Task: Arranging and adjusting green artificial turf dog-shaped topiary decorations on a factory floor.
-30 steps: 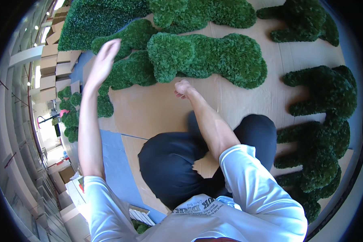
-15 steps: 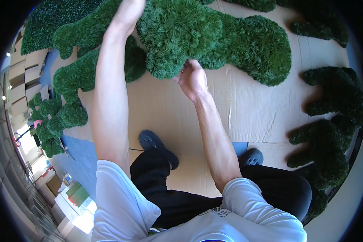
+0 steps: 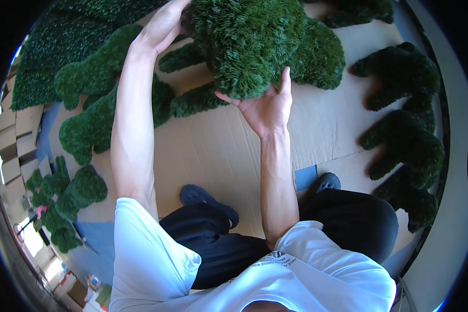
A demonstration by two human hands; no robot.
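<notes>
Between my hands is a large, bushy shape covered in green artificial grass (image 3: pixel 249 47), raised and tilted above the cardboard. My left hand (image 3: pixel 164 26) grips its left edge at the top of the view, with some fingers hidden behind it. From the near side, my right hand (image 3: pixel 268 110) holds its lower edge, palm up, with the thumb spread along the front and the other fingers partly hidden beneath. Two narrow green limbs (image 3: pixel 198 102) show to its left; I cannot tell whether they belong to it.
Cardboard sheets (image 3: pixel 208 140) cover the floor under me. More grass-covered shapes lie on the left (image 3: pixel 91 125) and along the right (image 3: pixel 403 140). A dark green leafy panel (image 3: pixel 62 52) is at the far left. My dark clogs (image 3: pixel 208 203) rest on the cardboard.
The held grass shape has risen and tilted, its right lobe now looking shorter. My right hand has moved slightly right and under its edge, and the narrow green limbs have come into sight.
</notes>
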